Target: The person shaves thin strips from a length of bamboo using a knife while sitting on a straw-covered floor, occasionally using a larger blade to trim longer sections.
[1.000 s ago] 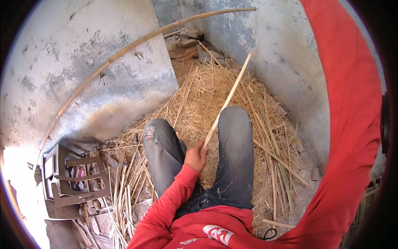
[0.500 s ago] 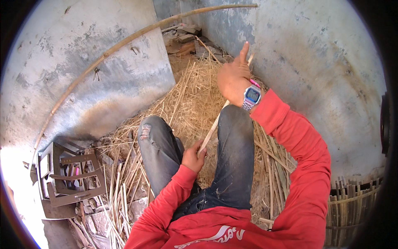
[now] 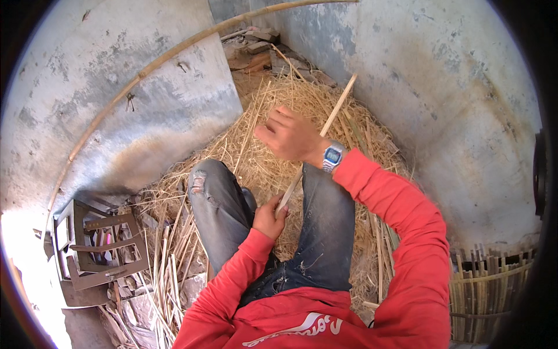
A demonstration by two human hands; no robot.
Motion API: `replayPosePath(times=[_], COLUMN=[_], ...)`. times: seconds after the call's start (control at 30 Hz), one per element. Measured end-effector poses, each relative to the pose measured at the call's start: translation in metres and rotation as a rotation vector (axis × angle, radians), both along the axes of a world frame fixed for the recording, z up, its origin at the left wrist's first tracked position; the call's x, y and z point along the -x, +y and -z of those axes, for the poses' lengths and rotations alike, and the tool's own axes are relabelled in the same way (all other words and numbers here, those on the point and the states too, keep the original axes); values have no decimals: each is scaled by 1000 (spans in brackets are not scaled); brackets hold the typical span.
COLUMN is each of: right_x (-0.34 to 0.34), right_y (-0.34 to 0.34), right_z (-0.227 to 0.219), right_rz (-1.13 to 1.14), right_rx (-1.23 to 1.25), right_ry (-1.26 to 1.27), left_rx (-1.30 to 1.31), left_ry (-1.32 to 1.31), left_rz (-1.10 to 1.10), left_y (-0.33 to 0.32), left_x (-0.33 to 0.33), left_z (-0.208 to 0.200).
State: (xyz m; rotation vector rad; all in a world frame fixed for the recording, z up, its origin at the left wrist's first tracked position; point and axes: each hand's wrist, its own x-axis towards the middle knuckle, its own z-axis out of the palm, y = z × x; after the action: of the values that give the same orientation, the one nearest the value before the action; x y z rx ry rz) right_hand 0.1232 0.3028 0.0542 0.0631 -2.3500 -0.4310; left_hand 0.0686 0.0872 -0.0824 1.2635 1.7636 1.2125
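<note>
My left hand (image 3: pixel 269 218) is closed around the lower end of a long, pale bamboo strip (image 3: pixel 339 106), between my knees. The strip slants up and away to the right, passing behind my right wrist, and its far end is free. My right hand (image 3: pixel 289 135) is over the straw-like shavings, left of the strip and apart from its visible length. Its fingers are curled and slightly blurred; whatever they hold is hidden. A silver digital watch (image 3: pixel 332 155) is on that wrist.
A heap of shavings (image 3: pixel 314 96) spreads ahead, with split strips (image 3: pixel 168 267) at the left. Further left stands a brown frame (image 3: pixel 107 270). A bent pole (image 3: pixel 139 75) leans along the wall panel. At the right is a slatted bamboo basket (image 3: pixel 488 291).
My right hand has swung left and nearer, off the strip, and its index finger is no longer pointing away. A pink piece seen by that wrist is now hidden. The left hand keeps its hold.
</note>
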Motion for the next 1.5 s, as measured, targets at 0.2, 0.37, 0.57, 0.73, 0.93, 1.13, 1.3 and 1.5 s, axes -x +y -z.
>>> replayPosePath(times=[0.2,0.37,0.57,0.73,0.93,1.13,1.3,1.5], right_x=[1,0,-29,-99,-155,-151,-153,-145], right_y=[-3,-8,-19,-54,-152,-186,-189,-202], right_z=[19,23,14,15,-29,-23,9,29], right_rz=[111,112,36,84,-13,-37,-26,-50], right_rx=[73,89,320,902,1414,1705,1843,1940], right_ry=[-90,-78,276,995,1024,788,669,616], left_rx=[-7,-7,-91,-221,-197,-636,-1190,-1236], left_ry=[18,-3,147,293,137,575,582,397], left_rz=[3,-18,-63,-178,-193,-586,-1045,-1067], left_y=[0,-4,-10,-43,-114,-113,-99,-111], left_x=[-1,0,6,17,13,30,107,69], left_z=[6,8,-6,-46,-93,-123,-206,-257])
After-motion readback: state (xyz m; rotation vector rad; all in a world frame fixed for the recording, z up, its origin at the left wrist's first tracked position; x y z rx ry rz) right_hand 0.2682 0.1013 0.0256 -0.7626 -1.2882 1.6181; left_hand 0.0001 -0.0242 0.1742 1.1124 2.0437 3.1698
